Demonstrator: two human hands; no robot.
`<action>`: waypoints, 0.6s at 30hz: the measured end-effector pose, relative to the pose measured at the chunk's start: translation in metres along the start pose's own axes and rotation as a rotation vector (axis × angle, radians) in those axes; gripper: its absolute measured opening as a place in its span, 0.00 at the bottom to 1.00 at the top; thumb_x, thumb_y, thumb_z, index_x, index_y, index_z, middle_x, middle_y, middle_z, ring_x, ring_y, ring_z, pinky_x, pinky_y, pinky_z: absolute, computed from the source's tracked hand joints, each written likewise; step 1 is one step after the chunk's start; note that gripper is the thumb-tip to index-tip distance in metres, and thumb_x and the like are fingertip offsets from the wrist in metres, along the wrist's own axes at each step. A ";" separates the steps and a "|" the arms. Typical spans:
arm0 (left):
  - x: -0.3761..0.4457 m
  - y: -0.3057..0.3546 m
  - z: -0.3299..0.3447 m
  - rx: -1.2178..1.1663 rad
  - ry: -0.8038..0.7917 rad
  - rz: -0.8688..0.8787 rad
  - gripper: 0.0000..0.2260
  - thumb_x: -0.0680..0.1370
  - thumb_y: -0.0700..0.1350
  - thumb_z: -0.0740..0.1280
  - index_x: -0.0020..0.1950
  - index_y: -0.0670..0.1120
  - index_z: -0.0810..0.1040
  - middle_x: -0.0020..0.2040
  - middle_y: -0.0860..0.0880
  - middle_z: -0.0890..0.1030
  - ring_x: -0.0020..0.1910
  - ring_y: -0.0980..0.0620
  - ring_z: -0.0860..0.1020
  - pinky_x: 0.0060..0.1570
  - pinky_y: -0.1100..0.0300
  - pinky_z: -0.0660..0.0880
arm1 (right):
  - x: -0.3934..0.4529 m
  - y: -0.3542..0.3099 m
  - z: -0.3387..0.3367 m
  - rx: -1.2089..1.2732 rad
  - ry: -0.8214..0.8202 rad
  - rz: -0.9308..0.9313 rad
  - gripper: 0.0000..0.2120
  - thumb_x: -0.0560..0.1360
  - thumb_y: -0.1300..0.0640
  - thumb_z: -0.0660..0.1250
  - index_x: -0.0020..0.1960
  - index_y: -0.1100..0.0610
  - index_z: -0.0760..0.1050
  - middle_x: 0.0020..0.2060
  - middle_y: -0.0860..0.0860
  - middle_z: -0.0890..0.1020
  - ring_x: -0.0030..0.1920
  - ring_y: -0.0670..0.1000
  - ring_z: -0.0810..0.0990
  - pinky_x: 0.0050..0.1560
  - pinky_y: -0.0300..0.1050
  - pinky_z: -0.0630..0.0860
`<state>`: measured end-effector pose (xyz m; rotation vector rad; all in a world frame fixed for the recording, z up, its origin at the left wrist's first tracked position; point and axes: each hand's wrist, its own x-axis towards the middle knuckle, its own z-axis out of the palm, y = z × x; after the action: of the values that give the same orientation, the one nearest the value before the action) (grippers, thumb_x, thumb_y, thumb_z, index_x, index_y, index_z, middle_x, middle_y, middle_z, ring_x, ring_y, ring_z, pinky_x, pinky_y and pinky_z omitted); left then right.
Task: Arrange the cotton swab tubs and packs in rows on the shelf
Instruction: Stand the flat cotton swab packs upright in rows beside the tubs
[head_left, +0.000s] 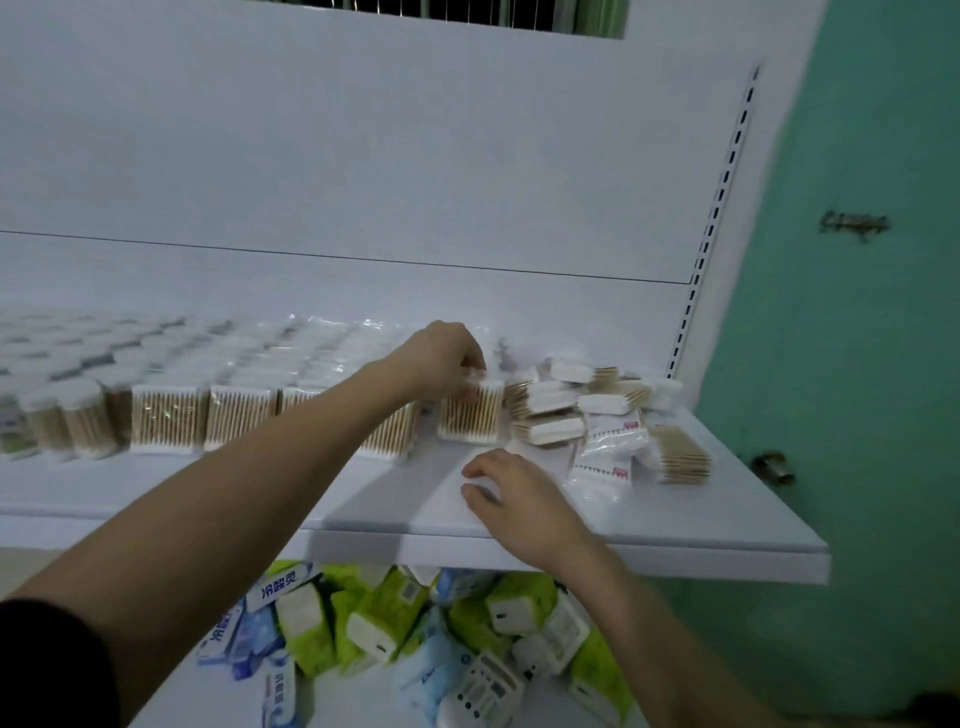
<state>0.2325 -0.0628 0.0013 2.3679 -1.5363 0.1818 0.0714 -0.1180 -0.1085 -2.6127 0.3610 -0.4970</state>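
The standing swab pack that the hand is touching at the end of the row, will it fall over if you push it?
Probably, yes. The swab pack stands upright on a narrow edge, so a nudge from the left hand could tip it. Its clear wrap looks slippery, and it is likely light.

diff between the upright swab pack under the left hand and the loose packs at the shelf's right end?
The upright clear pack of wooden-stick cotton swabs, pinched by the left hand, stands in the front row; the loose heap of swab packs lies flat, tilted and overlapping. The upright pack is aligned; the heap is unsorted. Both sit on the white shelf.
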 end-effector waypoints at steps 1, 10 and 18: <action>0.001 -0.002 0.004 -0.001 0.006 0.003 0.18 0.69 0.45 0.78 0.58 0.47 0.83 0.54 0.49 0.83 0.51 0.52 0.78 0.47 0.62 0.70 | 0.000 0.001 0.000 -0.004 -0.003 0.008 0.15 0.82 0.51 0.61 0.65 0.56 0.75 0.62 0.49 0.77 0.62 0.48 0.73 0.62 0.41 0.68; 0.003 -0.009 0.035 0.042 0.074 -0.040 0.16 0.73 0.40 0.72 0.60 0.48 0.79 0.56 0.46 0.80 0.54 0.46 0.77 0.48 0.57 0.73 | 0.001 -0.001 0.002 0.011 0.033 0.035 0.15 0.80 0.52 0.63 0.64 0.55 0.77 0.61 0.48 0.78 0.61 0.48 0.75 0.63 0.40 0.69; -0.005 0.017 0.037 -0.128 0.244 0.080 0.15 0.74 0.46 0.71 0.61 0.49 0.78 0.54 0.50 0.78 0.55 0.49 0.73 0.53 0.57 0.71 | -0.005 0.002 -0.052 0.406 0.171 0.073 0.07 0.80 0.59 0.66 0.56 0.54 0.79 0.46 0.48 0.81 0.47 0.48 0.80 0.48 0.36 0.76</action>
<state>0.2124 -0.0770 -0.0317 2.1006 -1.4804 0.3647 0.0457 -0.1378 -0.0673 -2.1651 0.3657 -0.6923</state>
